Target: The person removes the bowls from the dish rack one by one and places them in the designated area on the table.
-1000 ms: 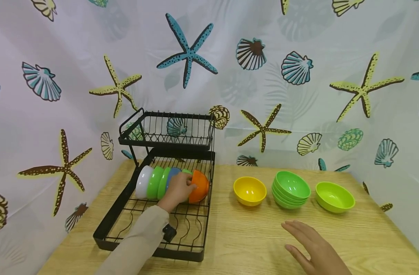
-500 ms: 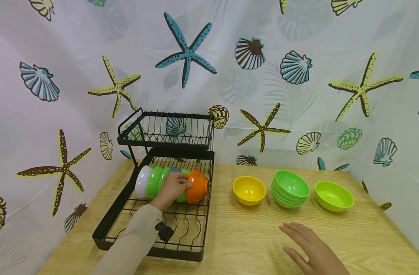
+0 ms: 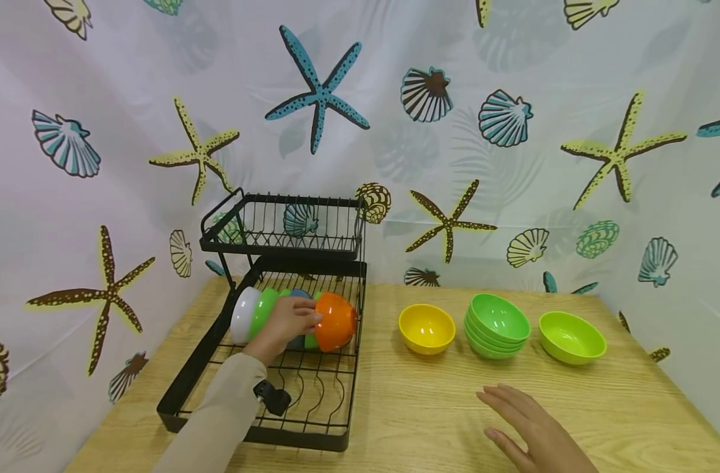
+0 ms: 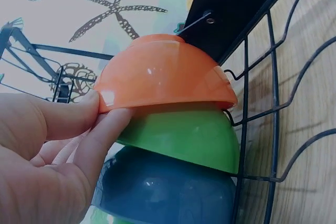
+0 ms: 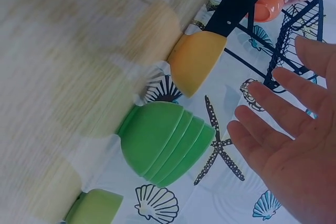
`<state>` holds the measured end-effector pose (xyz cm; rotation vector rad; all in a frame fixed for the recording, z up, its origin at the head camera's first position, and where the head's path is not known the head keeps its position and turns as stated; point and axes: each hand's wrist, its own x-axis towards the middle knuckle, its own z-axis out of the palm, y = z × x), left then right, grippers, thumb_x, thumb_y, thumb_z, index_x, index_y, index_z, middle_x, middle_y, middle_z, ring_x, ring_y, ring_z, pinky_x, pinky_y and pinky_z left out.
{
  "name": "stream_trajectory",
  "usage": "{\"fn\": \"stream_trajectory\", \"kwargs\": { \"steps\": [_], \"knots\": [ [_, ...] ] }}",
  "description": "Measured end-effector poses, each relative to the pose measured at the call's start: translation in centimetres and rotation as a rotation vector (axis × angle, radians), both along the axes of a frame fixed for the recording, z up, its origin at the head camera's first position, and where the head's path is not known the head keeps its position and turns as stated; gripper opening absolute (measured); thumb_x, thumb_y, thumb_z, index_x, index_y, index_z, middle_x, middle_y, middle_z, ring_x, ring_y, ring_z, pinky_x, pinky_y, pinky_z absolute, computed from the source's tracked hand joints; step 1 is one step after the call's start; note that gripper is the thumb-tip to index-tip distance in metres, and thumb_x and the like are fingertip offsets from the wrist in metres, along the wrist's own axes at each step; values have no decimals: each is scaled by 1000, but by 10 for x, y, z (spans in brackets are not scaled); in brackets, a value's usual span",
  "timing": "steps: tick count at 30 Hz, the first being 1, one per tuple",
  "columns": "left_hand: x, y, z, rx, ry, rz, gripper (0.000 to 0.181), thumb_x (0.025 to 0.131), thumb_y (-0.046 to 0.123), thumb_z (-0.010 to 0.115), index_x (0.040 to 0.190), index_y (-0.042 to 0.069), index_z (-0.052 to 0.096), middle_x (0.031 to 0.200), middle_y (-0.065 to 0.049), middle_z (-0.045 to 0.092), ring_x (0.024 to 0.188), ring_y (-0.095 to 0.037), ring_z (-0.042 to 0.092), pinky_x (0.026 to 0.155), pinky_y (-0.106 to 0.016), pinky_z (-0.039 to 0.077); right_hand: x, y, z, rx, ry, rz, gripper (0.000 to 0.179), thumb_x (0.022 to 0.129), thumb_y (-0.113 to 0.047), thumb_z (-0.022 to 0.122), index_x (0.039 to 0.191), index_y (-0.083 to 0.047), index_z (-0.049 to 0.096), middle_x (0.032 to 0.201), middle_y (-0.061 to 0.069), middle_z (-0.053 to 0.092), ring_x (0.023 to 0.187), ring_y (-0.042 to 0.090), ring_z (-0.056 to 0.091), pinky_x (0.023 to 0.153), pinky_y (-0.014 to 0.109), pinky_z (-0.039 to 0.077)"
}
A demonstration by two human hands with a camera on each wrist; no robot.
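My left hand (image 3: 286, 323) pinches the rim of an orange bowl (image 3: 336, 322) at the right end of a row of bowls on their sides in the rack's lower tier. In the left wrist view the thumb lies on the orange bowl (image 4: 163, 74) outside its rim, the fingers under it. Against it stand a green bowl (image 4: 184, 135) and a blue bowl (image 4: 168, 182). Further left in the row are another green bowl (image 3: 263, 310) and a white bowl (image 3: 244, 315). My right hand (image 3: 534, 424) hovers over the table with fingers extended, holding nothing.
The black two-tier dish rack (image 3: 177, 401) stands at left, its upper tier (image 3: 280, 248) above the bowls. On the wooden table (image 3: 419, 407) to the right are a yellow bowl (image 3: 427, 328), a stack of green bowls (image 3: 496, 328) and a lime bowl (image 3: 573, 338). A patterned curtain (image 3: 395, 151) hangs behind.
My left hand has shifted slightly left along the row, and the orange bowl has moved a little left with it. The right hand stays nearly in place.
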<state>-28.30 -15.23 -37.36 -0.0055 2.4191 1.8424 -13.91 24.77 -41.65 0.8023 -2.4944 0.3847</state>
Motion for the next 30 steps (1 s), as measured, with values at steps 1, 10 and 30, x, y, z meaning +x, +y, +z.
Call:
{"fn": "stream_trajectory", "kwargs": {
  "steps": [1,10,30],
  "knots": [
    [0,-2,0,12,-1,-9,40,92,0,61,129,-11,51,126,-29,56,109,-36,61,82,-35,57,0,0,0,1,2,2,58,76,-19,81,130,-19,59,124,0,62,110,22,59,79,44,56],
    [-3,-9,-1,96,-1,-10,41,93,-1,58,132,-11,48,124,-28,57,105,-32,64,80,-31,58,-1,0,-1,17,10,20,57,77,-21,80,130,-19,59,124,0,62,110,22,58,79,44,56],
    [17,-11,17,163,17,-63,40,94,3,59,132,-6,51,125,-24,58,100,-22,66,84,-31,56,-1,-3,-1,22,-4,24,57,78,-20,80,132,-21,58,127,-3,60,113,22,57,81,45,55]
  ]
}}
